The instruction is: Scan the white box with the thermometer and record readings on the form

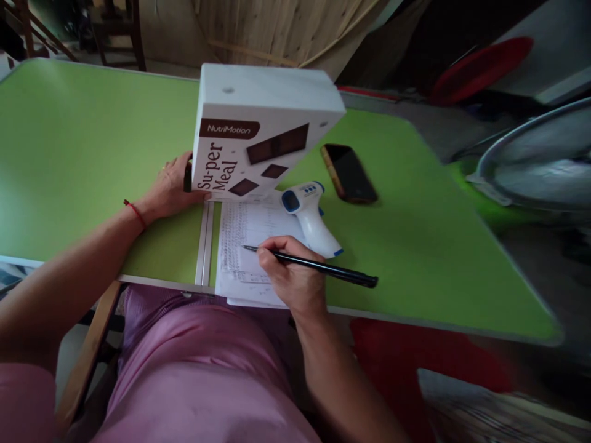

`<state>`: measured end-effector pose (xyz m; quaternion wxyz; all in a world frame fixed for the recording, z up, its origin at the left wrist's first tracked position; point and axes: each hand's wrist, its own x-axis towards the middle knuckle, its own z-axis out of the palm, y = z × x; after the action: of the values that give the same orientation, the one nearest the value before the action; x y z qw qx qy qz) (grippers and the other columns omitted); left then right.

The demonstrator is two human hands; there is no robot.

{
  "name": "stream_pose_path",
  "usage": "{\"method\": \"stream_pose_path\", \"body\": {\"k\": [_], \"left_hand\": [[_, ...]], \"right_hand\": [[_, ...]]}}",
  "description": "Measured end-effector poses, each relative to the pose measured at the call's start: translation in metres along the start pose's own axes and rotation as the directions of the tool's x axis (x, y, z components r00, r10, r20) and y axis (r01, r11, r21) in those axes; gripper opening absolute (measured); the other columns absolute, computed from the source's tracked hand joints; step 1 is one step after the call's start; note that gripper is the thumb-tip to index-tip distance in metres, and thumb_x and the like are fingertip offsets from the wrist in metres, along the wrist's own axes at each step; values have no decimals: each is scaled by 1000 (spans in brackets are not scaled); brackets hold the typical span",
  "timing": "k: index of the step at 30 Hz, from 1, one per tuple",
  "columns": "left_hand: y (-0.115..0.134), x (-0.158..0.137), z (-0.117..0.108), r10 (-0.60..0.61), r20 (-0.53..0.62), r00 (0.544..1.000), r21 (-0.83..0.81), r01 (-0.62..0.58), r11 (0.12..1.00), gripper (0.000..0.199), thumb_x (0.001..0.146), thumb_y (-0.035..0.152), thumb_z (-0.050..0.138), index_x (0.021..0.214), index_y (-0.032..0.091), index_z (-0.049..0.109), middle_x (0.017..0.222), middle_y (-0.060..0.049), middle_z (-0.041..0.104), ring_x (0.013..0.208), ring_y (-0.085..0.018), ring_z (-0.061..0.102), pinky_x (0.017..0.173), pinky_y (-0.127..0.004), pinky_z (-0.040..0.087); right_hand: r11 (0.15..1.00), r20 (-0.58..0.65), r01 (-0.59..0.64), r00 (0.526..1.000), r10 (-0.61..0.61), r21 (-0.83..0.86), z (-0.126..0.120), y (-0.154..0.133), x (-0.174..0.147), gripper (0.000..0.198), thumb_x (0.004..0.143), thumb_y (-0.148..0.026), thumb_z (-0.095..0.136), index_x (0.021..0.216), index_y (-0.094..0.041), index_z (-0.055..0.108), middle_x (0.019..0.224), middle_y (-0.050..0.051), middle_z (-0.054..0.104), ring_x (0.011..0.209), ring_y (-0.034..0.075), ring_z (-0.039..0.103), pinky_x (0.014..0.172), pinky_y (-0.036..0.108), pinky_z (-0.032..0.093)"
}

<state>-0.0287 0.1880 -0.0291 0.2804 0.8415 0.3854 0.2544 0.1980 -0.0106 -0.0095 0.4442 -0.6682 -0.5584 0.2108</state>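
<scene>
My right hand (298,274) is closed around a black pen (327,267), its tip over the papers (244,252), which carry rows of handwriting. A white box (272,92) printed "NutriMotion Su-per Meal" stands upright on the far part of the papers. At the box's lower left corner my left hand (172,184) grips it, thumb in front and some fingertips hidden; a small dark object (188,176) shows between hand and box. Beside my right hand, a white and blue infrared thermometer (309,215) lies partly on the papers.
A smartphone (349,173) in a brown case lies right of the box on the green table (415,246). A metal strip (204,246) crosses the table left of the papers. Chairs (115,31) stand behind, and a red round item (482,67) is at the far right.
</scene>
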Motion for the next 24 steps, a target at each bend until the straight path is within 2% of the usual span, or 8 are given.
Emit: {"method": "stream_pose_path", "body": {"k": [11, 24], "left_hand": [[6, 0, -2, -18, 17, 1000, -1, 18, 1000, 67, 75, 53, 80, 131, 25, 56, 134, -16, 66, 124, -43, 61, 105, -63, 51], [4, 0, -2, -11, 17, 1000, 12, 10, 1000, 66, 75, 51, 80, 131, 27, 57, 133, -15, 66, 124, -44, 62, 106, -66, 49]], "right_hand": [[999, -46, -24, 999, 26, 38, 1, -4, 1, 16, 76, -38, 63, 70, -23, 64, 50, -5, 54, 44, 12, 44, 46, 25, 44], [1000, -44, -4, 999, 4, -13, 2, -2, 0, 16, 79, -38, 62, 72, -25, 62, 52, -4, 56, 45, 13, 47, 48, 26, 46]]}}
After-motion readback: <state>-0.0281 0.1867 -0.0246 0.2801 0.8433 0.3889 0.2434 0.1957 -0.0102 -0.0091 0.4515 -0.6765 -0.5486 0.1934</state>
